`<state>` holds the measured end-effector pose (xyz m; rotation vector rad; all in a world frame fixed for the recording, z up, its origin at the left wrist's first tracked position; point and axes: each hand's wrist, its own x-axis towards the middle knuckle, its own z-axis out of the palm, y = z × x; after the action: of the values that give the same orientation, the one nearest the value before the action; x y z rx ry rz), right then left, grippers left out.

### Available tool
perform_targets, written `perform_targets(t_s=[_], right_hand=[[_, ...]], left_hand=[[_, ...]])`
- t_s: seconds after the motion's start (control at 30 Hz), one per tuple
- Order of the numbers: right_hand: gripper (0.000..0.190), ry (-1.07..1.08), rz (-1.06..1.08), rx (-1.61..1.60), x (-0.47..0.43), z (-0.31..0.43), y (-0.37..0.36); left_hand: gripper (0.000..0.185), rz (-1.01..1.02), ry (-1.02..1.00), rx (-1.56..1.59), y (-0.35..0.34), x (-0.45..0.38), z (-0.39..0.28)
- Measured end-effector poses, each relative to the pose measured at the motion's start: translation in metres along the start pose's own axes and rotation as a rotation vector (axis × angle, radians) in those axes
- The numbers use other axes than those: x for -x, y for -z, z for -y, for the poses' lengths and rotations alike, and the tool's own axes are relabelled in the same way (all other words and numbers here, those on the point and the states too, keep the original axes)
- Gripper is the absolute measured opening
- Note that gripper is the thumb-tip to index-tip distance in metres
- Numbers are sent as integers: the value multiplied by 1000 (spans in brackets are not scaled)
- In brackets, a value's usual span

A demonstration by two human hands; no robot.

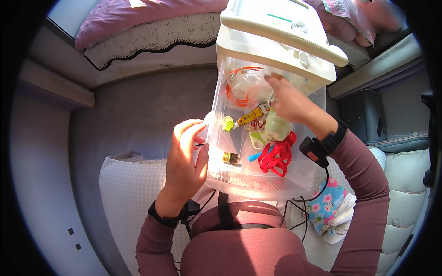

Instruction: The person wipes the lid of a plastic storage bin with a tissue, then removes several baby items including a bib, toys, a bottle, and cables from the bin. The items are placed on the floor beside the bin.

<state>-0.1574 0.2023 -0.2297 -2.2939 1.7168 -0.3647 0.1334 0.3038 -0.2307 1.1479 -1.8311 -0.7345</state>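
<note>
A translucent plastic drawer (248, 184) of a storage box is pulled out before me. My left hand (188, 155) is at its left wall, fingers apart and fingertips by the edge. My right hand (293, 100) reaches inside, its fingertips pinching a clear plastic bag (250, 84). Around that bag loops an orange cable (228, 92). Nearer me lie a yellow tube (250, 116), a lime-green item (227, 123) and a pale green bottle-like object (277, 127), partly under my right hand. Toward the front are a red ribbon (278, 157), a blue stick-shaped item (255, 157) and a small gold-capped bottle (230, 158).
The box's cream handle (283, 36) spans its top, past the drawer. A bed with pink bedding (148, 17) stands behind. Black cables (304, 210) hang from my wrist devices beside a flowered blue cloth (326, 205). A dark bin (361, 115) stands to the right.
</note>
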Motion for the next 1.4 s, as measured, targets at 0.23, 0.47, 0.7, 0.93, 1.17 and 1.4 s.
perform_targets(t_s=[0.23,0.47,0.7,0.93,1.17,1.4], right_hand=[[69,-361,602,271,16,3,-12],[73,-516,599,109,9,-13,-25],[74,-544,505,-563,10,35,33],[63,-495,408,-1402,31,129,76],[50,-413,352,-1118,42,140,82],[31,47,-112,-747,49,145,58]], left_hand=[[34,31,-27,-16,-2,-4,-10],[32,63,-90,-5,-1,-6,-17],[49,96,-53,7,3,3,-21],[102,-72,-303,50,-7,-12,-40],[80,-173,-327,27,1,-9,-36],[74,-202,-281,72,1,-5,-33]])
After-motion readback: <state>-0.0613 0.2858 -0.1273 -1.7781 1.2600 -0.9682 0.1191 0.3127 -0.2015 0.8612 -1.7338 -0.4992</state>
